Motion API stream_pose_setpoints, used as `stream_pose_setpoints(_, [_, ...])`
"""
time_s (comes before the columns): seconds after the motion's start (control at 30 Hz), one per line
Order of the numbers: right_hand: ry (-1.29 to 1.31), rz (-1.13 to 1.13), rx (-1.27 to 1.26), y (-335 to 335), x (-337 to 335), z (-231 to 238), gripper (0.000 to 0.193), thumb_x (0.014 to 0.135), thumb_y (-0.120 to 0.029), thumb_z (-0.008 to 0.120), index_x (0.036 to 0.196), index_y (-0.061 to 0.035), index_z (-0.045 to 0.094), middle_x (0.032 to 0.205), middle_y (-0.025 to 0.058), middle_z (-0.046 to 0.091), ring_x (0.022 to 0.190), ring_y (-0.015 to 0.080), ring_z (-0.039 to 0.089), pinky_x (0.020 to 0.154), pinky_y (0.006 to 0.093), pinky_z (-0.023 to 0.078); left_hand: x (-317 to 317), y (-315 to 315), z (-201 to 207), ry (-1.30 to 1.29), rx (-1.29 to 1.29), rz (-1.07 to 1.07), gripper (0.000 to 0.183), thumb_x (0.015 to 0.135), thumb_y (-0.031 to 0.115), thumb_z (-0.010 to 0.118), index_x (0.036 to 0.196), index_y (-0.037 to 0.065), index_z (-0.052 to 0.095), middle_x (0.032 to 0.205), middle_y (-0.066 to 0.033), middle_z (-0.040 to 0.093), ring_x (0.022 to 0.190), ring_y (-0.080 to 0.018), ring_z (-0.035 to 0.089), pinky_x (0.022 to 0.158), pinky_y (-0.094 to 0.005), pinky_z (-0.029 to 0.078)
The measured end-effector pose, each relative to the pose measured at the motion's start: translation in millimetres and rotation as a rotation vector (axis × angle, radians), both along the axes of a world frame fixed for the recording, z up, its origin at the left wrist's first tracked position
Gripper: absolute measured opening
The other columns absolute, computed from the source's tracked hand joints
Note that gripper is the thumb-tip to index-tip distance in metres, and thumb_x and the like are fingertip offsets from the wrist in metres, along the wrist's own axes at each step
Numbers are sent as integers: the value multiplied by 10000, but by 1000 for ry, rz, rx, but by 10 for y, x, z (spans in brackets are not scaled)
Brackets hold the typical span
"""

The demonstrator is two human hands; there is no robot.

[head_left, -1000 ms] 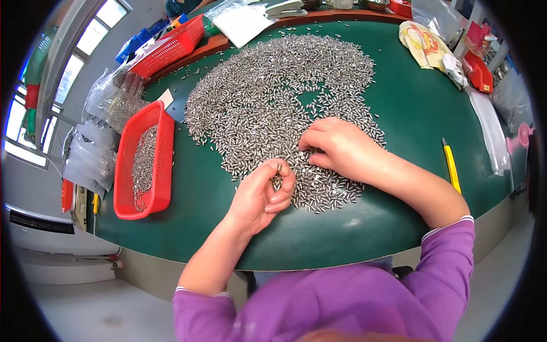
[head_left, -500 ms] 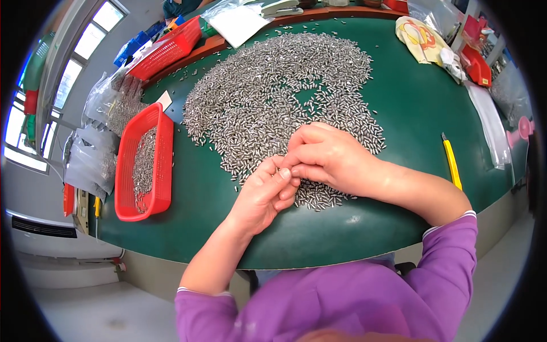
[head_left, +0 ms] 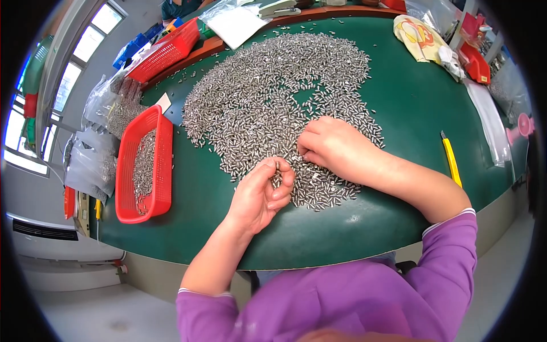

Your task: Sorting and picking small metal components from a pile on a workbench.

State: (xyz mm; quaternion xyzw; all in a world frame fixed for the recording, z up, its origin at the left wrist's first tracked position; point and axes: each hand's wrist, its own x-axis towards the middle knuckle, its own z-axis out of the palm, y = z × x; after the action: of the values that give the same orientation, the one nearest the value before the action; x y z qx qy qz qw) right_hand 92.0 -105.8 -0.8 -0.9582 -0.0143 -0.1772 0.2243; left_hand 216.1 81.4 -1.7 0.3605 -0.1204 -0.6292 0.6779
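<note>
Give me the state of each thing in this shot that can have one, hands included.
Left hand: thumb and forefinger closed, apparently on a small metal piece.
Right hand: fingers curled at the heap; grip hidden.
Heap: loose metal pieces, spread on the green table.
Near red basket: open, partly filled with metal pieces.
Yellow cutter: lying down; blade too small to judge.
Plastic bags: metal pieces inside.

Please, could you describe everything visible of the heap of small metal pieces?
The heap spreads broadly and unevenly on the green table. Its loose pieces look small, elongated, silvery and metallic, lying in mixed directions. A gap within bares the table; its edges are ragged. The right hand appears to touch its near part; the left hand is at its near edge.
</note>
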Motion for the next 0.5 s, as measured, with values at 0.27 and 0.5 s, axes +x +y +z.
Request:
stream_pose_setpoints(0.27, [-243,80,56,98,-20,226,147,785,-133,709,903,-93,631,983,62,587,952,279,576,807,399,473,-86,-30,43,-156,-6,39,147,1009,188,486,1089,66,508,904,-50,556,660,-75,445,531,-199,357])
stream_pose_setpoints(0.5, [-234,80,35,120,-10,195,184,804,-150,668,970,-79,629,995,82,607,960,297,576,833,425,476,-88,-24,72,-206,39,11,126,1011,195,489,1009,71,514,860,-42,525,568,-52,377,446,-164,308])
